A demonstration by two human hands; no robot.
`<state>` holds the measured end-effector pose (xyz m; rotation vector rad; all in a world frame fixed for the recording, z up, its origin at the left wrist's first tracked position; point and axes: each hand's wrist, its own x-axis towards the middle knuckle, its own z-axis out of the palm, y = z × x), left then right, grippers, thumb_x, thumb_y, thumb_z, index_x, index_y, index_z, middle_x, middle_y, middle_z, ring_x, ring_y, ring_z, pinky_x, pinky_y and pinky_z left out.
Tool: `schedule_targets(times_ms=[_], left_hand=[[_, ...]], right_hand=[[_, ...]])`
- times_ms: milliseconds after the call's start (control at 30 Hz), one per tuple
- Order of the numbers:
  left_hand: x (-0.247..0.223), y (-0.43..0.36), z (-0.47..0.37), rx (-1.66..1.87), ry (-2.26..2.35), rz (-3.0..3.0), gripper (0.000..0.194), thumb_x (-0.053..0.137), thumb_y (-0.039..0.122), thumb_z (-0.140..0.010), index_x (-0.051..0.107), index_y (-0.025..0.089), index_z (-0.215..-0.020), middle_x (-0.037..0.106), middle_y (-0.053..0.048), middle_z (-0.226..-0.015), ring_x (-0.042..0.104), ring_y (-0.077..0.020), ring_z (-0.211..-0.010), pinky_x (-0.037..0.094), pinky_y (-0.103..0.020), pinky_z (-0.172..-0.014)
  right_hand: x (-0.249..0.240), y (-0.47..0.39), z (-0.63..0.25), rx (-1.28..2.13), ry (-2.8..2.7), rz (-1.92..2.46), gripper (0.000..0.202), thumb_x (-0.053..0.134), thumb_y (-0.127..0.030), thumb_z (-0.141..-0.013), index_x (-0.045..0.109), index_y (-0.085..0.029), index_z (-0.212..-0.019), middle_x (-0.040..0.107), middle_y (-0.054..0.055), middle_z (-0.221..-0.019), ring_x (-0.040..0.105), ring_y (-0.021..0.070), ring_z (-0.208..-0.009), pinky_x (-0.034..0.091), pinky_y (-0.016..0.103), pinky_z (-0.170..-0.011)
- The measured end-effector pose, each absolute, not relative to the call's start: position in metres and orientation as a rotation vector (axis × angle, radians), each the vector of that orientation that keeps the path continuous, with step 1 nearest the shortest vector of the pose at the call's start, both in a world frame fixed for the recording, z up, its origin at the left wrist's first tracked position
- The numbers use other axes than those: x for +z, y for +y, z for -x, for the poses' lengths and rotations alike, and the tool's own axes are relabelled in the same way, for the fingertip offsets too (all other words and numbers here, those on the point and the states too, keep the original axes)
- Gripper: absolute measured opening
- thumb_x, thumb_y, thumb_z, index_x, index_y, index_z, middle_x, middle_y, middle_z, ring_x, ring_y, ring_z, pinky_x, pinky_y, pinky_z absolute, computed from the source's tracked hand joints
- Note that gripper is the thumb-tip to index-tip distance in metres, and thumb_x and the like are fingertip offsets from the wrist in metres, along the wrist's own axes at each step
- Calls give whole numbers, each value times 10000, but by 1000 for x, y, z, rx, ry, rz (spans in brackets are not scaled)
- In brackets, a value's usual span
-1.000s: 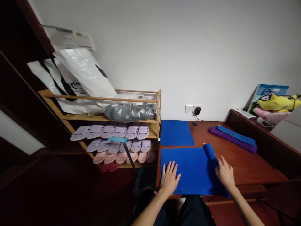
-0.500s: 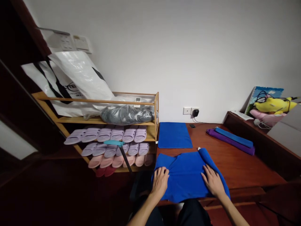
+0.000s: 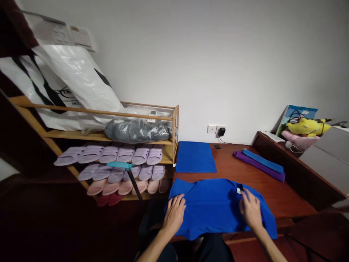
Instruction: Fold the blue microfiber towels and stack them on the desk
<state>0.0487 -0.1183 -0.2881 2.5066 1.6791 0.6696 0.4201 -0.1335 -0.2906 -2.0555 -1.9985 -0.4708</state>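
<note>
A blue cloth [image 3: 209, 203] lies spread and wrinkled over the front of the wooden table [image 3: 291, 200], its near edge hanging by the table's edge. My left hand [image 3: 175, 213] rests on the cloth's left part with its fingers laid out. At the right part, my right hand [image 3: 251, 210] is over the cloth with fingers bent and apart, close to a small white tag [image 3: 239, 190]. Whether its fingertips touch the cloth I cannot tell. Behind lies a flat, folded blue cloth [image 3: 195, 157].
A rolled or folded blue cloth [image 3: 263, 161] and a purple one [image 3: 259, 166] lie at the table's right. Left stands a wooden rack [image 3: 174, 134] with slippers [image 3: 140, 154] and white bags [image 3: 79, 76]. A plugged-in charger [image 3: 221, 131] is on the wall. Right is a raised ledge [image 3: 300, 163].
The cloth's rolled or folded right side now lies opened out flatter toward the right, with its tag showing. My right hand has lifted slightly. The view has shifted, so things sit further left.
</note>
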Motion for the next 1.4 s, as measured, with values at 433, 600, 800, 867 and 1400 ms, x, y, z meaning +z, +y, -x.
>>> schedule_targets(times_ms=[433, 600, 800, 867, 1400], left_hand=[[-285, -116, -24, 472, 1596, -2514, 308, 337, 239, -939, 553, 216, -1157, 396, -76, -1459, 279, -255, -1370, 259, -539, -1071], [-270, -93, -26, 549, 1593, -2465, 334, 367, 402, -945, 565, 229, -1151, 563, -96, -1293, 474, -249, -1210, 319, -478, -1022], [-257, -57, -25, 471, 1708, -2545, 269, 365, 303, -945, 585, 229, -1081, 607, -63, -1047, 546, -228, -994, 410, -381, -871], [-260, -47, -22, 460, 1762, -2547, 255, 365, 265, -940, 606, 225, -1013, 606, -58, -987, 553, -228, -961, 420, -373, -847], [-300, 17, 11, 877, 1547, -1331, 381, 674, 526, -575, 508, 199, -679, 476, 76, -524, 536, -142, -527, 425, -254, -531]], right_hand=[[-337, -119, -506, -148, -1896, 2185, 538, 263, -506, -884, 526, -218, -1255, 541, 127, -1298, 446, 277, -1242, 331, 498, -989], [-337, -110, -559, -218, -1690, 2436, 645, 198, -545, -861, 447, -157, -1312, 447, 157, -1380, 356, 276, -1304, 319, 521, -975], [-315, -79, -567, -479, -1683, 2583, 507, 272, -424, -883, 538, -172, -1233, 594, 171, -1095, 530, 337, -1006, 375, 514, -826], [-313, -74, -574, -640, -1781, 2541, 474, 290, -321, -878, 544, -144, -1236, 586, 192, -1097, 523, 338, -1001, 361, 513, -839], [-314, -43, -635, 230, -1279, 2573, 544, 361, -418, -770, 605, -148, -1174, 683, 169, -982, 635, 316, -901, 466, 402, -756]])
